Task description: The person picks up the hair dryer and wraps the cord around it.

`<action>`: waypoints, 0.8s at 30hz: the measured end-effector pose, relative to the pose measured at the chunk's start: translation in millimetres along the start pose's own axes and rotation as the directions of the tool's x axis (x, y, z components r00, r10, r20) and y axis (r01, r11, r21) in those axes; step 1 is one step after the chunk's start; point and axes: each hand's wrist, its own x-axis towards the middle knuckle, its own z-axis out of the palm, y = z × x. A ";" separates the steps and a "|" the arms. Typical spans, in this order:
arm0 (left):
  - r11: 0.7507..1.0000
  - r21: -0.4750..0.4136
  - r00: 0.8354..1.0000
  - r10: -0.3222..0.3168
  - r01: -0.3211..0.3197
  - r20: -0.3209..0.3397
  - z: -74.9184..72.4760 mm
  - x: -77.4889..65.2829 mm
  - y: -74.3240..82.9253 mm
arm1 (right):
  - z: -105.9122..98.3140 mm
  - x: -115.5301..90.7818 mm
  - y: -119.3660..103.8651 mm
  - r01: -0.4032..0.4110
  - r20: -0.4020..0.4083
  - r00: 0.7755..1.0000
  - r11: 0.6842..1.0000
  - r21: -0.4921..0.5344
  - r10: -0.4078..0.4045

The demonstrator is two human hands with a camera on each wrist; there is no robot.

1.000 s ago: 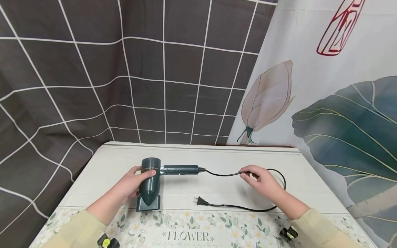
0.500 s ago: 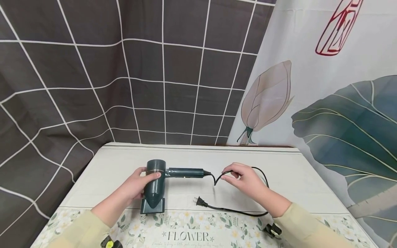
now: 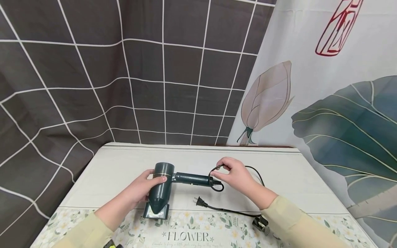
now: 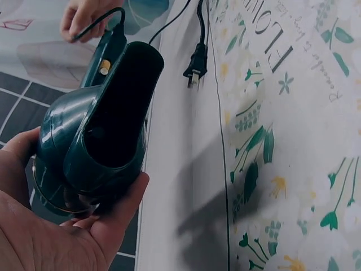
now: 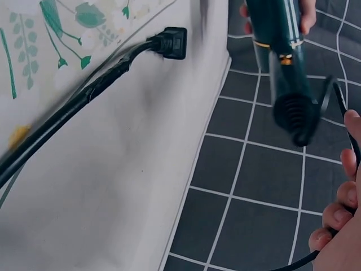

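A dark green hair dryer (image 3: 163,189) is gripped round its barrel by my left hand (image 3: 144,187), its handle pointing right. The flat nozzle (image 4: 121,113) at its lower end faces the left wrist camera. Beside the handle's end, my right hand (image 3: 234,174) pinches the black power cord (image 3: 255,169). A small loop of that cord hangs by the handle's strain relief (image 5: 299,118). From the right hand the cord runs behind the wrist and back along the table to the two-pin plug (image 3: 201,202), which lies below the handle.
Under everything is a table with a white cloth (image 3: 288,179), its front strip printed with flowers and the word FLOWER. Behind hang a dark grid-patterned curtain (image 3: 183,69) and, at right, a white curtain with leaf prints (image 3: 347,120).
My right hand has moved left along with the cord, up to the handle's end, and the cord has bent into a loop there. The hair dryer has shifted slightly right and tilted.
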 end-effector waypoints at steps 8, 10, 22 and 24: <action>1.000 -0.008 0.999 0.018 -0.018 0.029 4.4 -2.2 3.5 | 3.0 2.7 -0.4 -0.041 0.024 0.999 0.999 -0.008 0.041; 1.000 -0.002 0.999 0.022 -0.022 0.032 5.0 -2.3 3.5 | 3.8 2.4 0.0 -0.063 0.034 0.997 0.998 -0.012 0.063; 0.998 0.005 0.995 0.059 -0.059 0.076 6.5 -3.9 2.5 | 7.5 1.1 3.4 -0.140 0.079 0.988 0.990 0.037 0.136; 0.998 -0.007 0.995 0.060 -0.060 0.082 7.1 -4.0 1.1 | 8.2 1.5 2.8 -0.156 0.082 0.985 0.986 0.055 0.152</action>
